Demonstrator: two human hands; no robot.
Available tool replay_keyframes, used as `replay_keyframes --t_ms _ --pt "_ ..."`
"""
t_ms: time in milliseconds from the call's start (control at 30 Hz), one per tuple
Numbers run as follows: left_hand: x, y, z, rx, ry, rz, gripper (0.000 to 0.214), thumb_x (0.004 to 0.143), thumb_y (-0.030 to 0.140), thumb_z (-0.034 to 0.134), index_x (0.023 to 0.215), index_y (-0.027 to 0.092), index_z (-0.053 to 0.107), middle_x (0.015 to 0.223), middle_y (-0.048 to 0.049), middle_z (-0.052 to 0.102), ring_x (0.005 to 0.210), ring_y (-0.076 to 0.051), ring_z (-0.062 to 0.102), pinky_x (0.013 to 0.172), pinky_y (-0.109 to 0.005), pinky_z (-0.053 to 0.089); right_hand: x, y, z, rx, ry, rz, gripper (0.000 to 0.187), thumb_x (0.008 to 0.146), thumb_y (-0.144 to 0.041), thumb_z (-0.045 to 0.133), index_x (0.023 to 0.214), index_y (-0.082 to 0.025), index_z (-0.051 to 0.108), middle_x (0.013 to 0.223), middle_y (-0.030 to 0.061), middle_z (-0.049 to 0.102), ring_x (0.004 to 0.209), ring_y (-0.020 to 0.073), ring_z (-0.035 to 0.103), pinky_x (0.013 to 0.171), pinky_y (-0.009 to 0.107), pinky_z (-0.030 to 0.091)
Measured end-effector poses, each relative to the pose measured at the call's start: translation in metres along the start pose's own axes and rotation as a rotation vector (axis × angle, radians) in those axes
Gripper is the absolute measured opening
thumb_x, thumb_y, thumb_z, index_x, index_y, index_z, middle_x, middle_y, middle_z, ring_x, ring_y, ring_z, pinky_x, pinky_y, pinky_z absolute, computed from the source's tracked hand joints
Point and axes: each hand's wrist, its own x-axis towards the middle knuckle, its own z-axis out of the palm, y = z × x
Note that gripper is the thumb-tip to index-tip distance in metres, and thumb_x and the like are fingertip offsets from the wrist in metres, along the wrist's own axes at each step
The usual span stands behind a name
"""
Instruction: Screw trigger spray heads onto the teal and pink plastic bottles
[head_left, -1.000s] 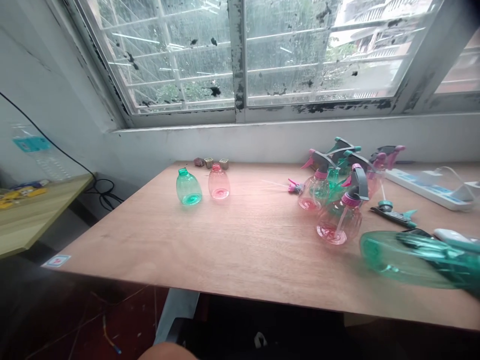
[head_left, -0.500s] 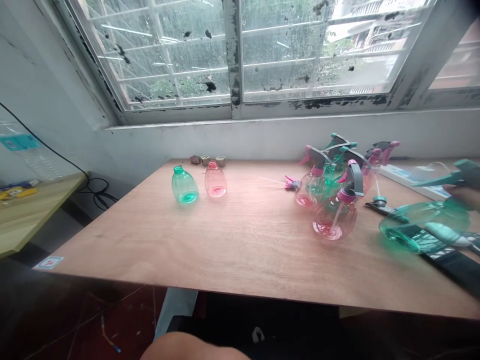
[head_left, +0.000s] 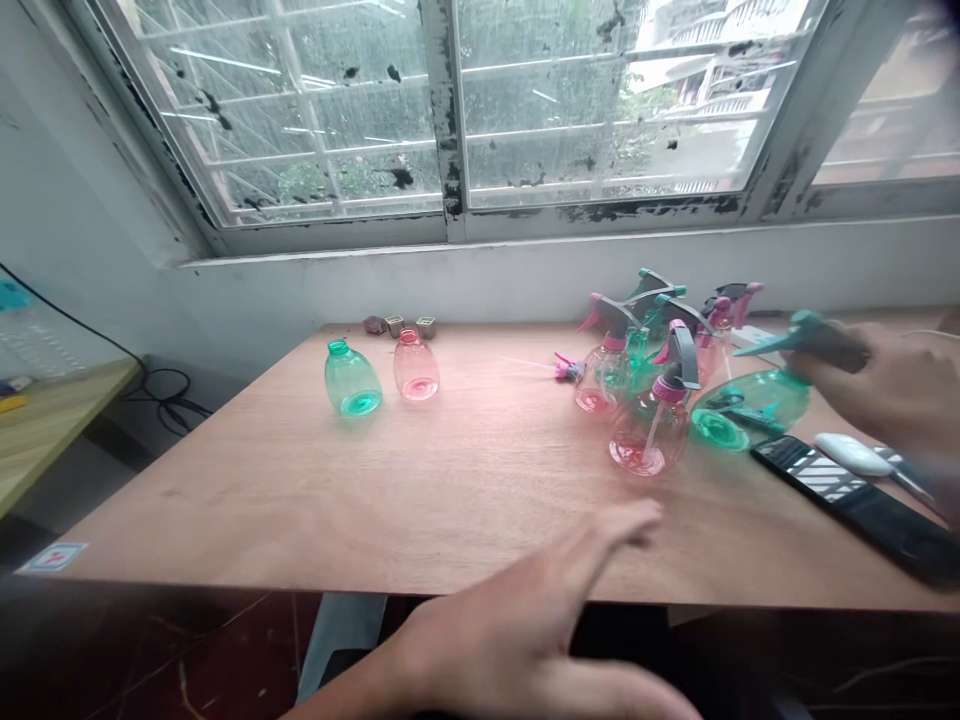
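At the right, my right hand [head_left: 874, 385] is closed around the neck of a green spray bottle [head_left: 757, 405], just below its grey-green trigger head. That bottle is tilted, its base pointing left towards the table. My left hand [head_left: 525, 620] is over the front table edge, somewhat blurred, with fingers stretched out and the thumb apart; nothing is in it. Nearest to both hands is a pink spray bottle [head_left: 649, 435] standing upright with its trigger head on. Several more pink and green spray bottles [head_left: 604, 375] cluster behind it.
Open-necked green [head_left: 352, 378] and pink [head_left: 416, 367] bottles stand left of centre, small blocks [head_left: 394, 326] behind them. A loose pink spray head [head_left: 570, 369] lies beside the cluster. A black phone [head_left: 862, 510] and a white rounded object [head_left: 851, 454] lie at the right.
My right hand has come further into view, moving the green spray bottle left towards the cluster. My left hand has risen into view over the front edge. The view has shifted slightly right.
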Motion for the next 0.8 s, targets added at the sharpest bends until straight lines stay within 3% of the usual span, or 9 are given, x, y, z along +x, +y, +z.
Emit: replay_keyframes --t_ms 67,167,233,367,467,533,633,800 --pt "0.014 -0.012 -0.016 0.177 0.033 -0.011 0.083 0.093 0.051 0.069 0.161 0.028 0.027 0.166 -0.0115 0.037 0.154 -0.03 0.035 0.125 -0.048 0.034 0.002 0.001 0.007 0.013 -0.015 -0.022 0.032 0.089 -0.049 0.061 0.104 -0.023 0.069 0.081 0.013 0.071 0.076 0.0323 0.061 0.066 0.037 0.038" --pt "0.034 -0.032 -0.038 0.605 0.093 -0.057 0.076 0.1 0.049 0.059 0.161 0.019 0.023 0.169 -0.0173 0.03 0.157 -0.029 0.029 0.126 -0.047 0.033 0.007 0.004 0.021 0.054 0.039 -0.06 0.037 0.088 -0.056 0.058 0.101 -0.022 0.065 0.089 0.0142 0.07 0.08 0.0328 0.063 0.067 0.037 0.039" --pt "0.051 -0.047 -0.053 0.898 0.097 -0.103 0.081 0.098 0.049 0.061 0.16 0.014 0.022 0.17 -0.0225 0.024 0.158 -0.034 0.025 0.125 -0.051 0.031 0.008 0.002 0.026 0.106 0.029 -0.064 0.041 0.086 -0.059 0.059 0.102 -0.022 0.063 0.088 0.0129 0.07 0.082 0.0332 0.065 0.068 0.037 0.04" --pt "0.099 -0.081 -0.084 1.015 0.087 -0.106 0.084 0.093 0.039 0.072 0.157 0.006 0.028 0.167 -0.03 0.024 0.156 -0.042 0.025 0.123 -0.057 0.029 0.004 -0.009 0.026 0.143 -0.106 -0.04 0.047 0.087 -0.065 0.06 0.107 -0.022 0.06 0.077 0.0094 0.069 0.074 0.0327 0.065 0.064 0.036 0.04" --pt "0.144 -0.107 -0.097 1.074 0.097 -0.058 0.066 0.094 0.038 0.071 0.15 0.016 0.045 0.162 -0.0195 0.039 0.147 -0.04 0.041 0.117 -0.061 0.037 0.0 -0.015 0.027 0.18 -0.157 -0.029 0.061 0.088 -0.07 0.06 0.122 -0.02 0.054 0.081 0.0118 0.072 0.071 0.0318 0.066 0.062 0.035 0.04" --pt "0.173 -0.124 -0.099 1.103 0.126 -0.009 0.048 0.098 0.035 0.067 0.141 0.02 0.055 0.153 -0.0131 0.051 0.135 -0.035 0.054 0.11 -0.061 0.045 -0.002 -0.016 0.029 0.208 -0.162 -0.036 0.07 0.089 -0.072 0.058 0.133 -0.019 0.048 0.092 0.0161 0.074 0.078 0.0332 0.068 0.065 0.037 0.041" --pt "0.209 -0.145 -0.094 1.122 0.193 0.042 0.041 0.099 0.033 0.066 0.136 0.019 0.058 0.143 -0.0121 0.058 0.123 -0.03 0.062 0.102 -0.054 0.054 -0.005 -0.015 0.032 0.251 -0.166 -0.066 0.08 0.087 -0.072 0.063 0.143 -0.021 0.04 0.108 0.0193 0.074 0.083 0.0333 0.07 0.069 0.038 0.044" --pt "0.241 -0.164 -0.09 1.099 0.225 0.092 0.039 0.099 0.033 0.065 0.135 0.019 0.059 0.141 -0.0118 0.06 0.12 -0.029 0.063 0.1 -0.053 0.055 -0.018 -0.006 0.026 0.424 -0.207 -0.085 0.086 0.085 -0.066 0.071 0.15 -0.022 0.036 0.132 0.0233 0.066 0.079 0.0278 0.072 0.067 0.035 0.053"
